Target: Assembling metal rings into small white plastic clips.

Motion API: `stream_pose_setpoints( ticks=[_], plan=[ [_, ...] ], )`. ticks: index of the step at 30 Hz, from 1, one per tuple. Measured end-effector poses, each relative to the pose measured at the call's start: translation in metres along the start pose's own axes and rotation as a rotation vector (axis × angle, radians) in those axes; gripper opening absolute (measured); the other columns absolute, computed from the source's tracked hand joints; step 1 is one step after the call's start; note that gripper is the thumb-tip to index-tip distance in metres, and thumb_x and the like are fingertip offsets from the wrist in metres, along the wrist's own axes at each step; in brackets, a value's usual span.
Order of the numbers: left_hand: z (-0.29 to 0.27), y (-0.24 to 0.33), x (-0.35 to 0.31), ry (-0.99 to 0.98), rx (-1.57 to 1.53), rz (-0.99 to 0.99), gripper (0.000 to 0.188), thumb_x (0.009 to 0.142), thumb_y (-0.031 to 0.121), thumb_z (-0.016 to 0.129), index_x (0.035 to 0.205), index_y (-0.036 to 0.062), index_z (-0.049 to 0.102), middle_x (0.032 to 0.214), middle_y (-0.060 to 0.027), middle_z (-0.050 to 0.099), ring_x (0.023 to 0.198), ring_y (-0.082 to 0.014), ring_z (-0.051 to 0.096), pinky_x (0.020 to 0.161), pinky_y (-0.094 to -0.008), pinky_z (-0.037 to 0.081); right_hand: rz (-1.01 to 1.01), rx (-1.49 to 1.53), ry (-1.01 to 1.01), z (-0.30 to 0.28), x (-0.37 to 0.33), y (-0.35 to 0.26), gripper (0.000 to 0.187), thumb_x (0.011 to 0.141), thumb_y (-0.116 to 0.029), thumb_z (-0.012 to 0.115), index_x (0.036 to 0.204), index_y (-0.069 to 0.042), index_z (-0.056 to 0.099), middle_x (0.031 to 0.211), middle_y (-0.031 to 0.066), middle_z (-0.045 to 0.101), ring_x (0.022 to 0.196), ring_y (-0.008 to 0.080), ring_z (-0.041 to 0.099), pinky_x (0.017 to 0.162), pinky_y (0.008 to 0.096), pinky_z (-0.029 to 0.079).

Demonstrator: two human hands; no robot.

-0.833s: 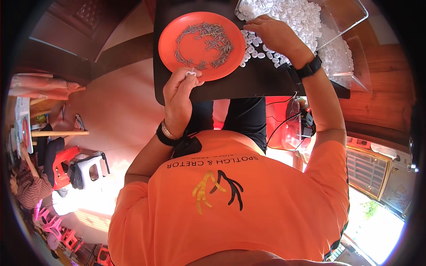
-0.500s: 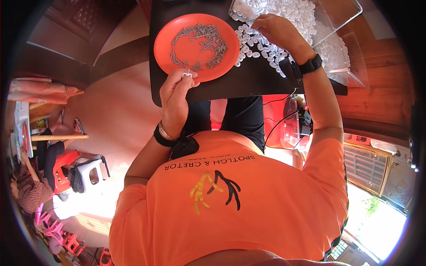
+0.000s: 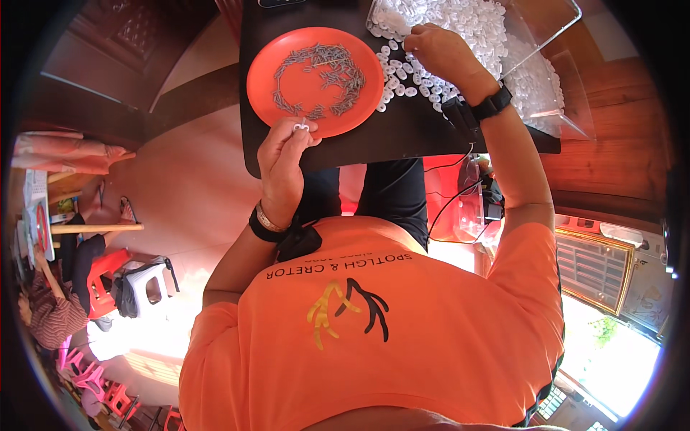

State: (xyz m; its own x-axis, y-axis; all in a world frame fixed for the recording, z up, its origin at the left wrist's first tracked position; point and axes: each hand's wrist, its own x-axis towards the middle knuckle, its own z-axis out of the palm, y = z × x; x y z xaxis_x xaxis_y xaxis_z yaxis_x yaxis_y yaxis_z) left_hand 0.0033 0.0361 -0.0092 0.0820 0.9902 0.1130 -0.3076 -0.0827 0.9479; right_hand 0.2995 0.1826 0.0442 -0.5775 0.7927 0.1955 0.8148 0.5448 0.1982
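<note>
Between the thumb and fingertips of my left hand (image 3: pixel 282 159) is a small white plastic piece (image 3: pixel 301 127) with rounded ends. That hand is at the near edge of an orange-red plate (image 3: pixel 302 85). Thin grey metal pins (image 3: pixel 350 80), like small nails or screws, lie on the plate in a rough ring. My right hand (image 3: pixel 447 59) reaches over loose white oval plastic pieces (image 3: pixel 410 92), to the right of the plate. Its fingers are bent and drawn together at the pile, and I cannot make out what is in them.
A large heap of white pieces (image 3: pixel 478 25) fills the far right of the black table (image 3: pixel 338 152), within clear plastic walls (image 3: pixel 571 100). Cables (image 3: pixel 460 188) hang below the table beside my legs. To the left sits another person (image 3: pixel 54 316) near stools (image 3: pixel 147 284).
The whole view has shifted slightly. My right hand's fingertips have dipped a little toward the white pieces. My left hand keeps its pinch on the small white piece.
</note>
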Motion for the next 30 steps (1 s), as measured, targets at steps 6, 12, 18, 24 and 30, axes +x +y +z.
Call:
stream_pose_setpoints(
  ticks=[6,12,18,24,30],
  plan=[
    [-0.0005,-0.0012,0.0013,-0.024,0.041,0.020,0.021,0.093,0.010,0.042,0.094,-0.0042,0.058,0.091,-0.0062,0.059,0.077,-0.0091,0.053,0.080,-0.0311,0.051,-0.017,0.047,0.036,-0.0040,-0.0007,-0.0003,0.013,0.081,-0.010,0.053,0.083,-0.011,0.066,0.081,0.0079,0.061,0.080,0.0291,0.062,0.069,0.0394,0.051],
    [-0.0020,-0.0036,0.0012,-0.022,-0.011,0.033,0.017,0.091,0.008,0.046,0.092,-0.0054,0.057,0.091,-0.0072,0.056,0.080,-0.0124,0.055,0.078,-0.0289,0.049,0.016,0.078,-0.048,-0.0069,-0.0003,-0.0035,0.008,0.079,-0.009,0.060,0.083,-0.012,0.065,0.082,0.0056,0.060,0.085,0.0273,0.060,0.072,0.0378,0.050],
    [-0.0007,-0.0011,0.0011,-0.014,0.008,0.027,0.018,0.092,0.008,0.046,0.092,-0.0061,0.057,0.090,-0.0077,0.056,0.080,-0.0129,0.056,0.077,-0.0290,0.049,0.016,0.013,-0.050,-0.0006,-0.0010,-0.0005,0.010,0.077,-0.008,0.061,0.085,-0.012,0.066,0.082,0.0065,0.059,0.086,0.0274,0.060,0.072,0.0374,0.050],
    [-0.0003,-0.0003,0.0004,-0.015,0.021,0.037,0.018,0.092,0.007,0.046,0.092,-0.0066,0.057,0.090,-0.0080,0.056,0.079,-0.0130,0.056,0.076,-0.0285,0.049,-0.012,-0.015,-0.075,-0.0029,0.0004,-0.0016,0.011,0.077,-0.008,0.061,0.086,-0.011,0.066,0.082,0.0066,0.059,0.086,0.0269,0.060,0.073,0.0372,0.050],
    [0.0003,0.0006,0.0007,-0.025,0.031,0.052,0.018,0.091,0.007,0.046,0.091,-0.0068,0.057,0.089,-0.0080,0.056,0.078,-0.0128,0.055,0.075,-0.0280,0.049,-0.059,-0.028,-0.071,-0.0020,0.0030,-0.0009,0.008,0.075,-0.010,0.061,0.082,-0.010,0.065,0.081,0.0068,0.057,0.085,0.0265,0.060,0.072,0.0379,0.050]
  ],
)
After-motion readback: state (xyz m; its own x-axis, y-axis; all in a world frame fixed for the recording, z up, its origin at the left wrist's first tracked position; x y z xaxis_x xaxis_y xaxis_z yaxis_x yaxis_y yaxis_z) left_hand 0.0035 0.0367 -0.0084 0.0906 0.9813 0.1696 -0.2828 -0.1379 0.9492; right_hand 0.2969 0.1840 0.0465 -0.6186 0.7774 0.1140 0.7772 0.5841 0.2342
